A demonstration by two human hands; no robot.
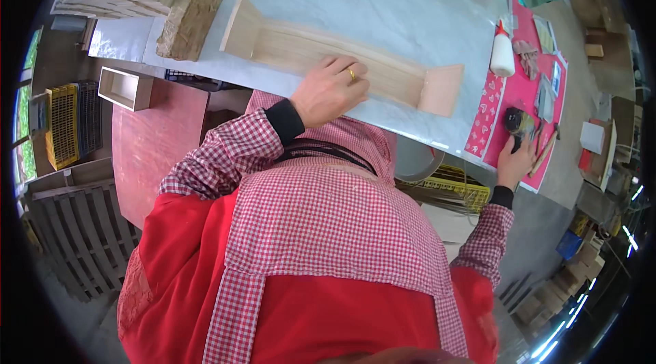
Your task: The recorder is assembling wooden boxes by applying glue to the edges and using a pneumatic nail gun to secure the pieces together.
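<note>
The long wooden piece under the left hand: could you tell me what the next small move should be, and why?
Probably lift the dark tool that the right hand is closing on at the pink mat and bring it over to the long wooden piece. The left hand lies flat on the board, pinning it to the table, and no tool is at the wood yet.

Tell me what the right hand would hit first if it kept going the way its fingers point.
The right hand already touches a small dark tool; beyond it, probably the white glue bottle, though depth is unclear.
</note>
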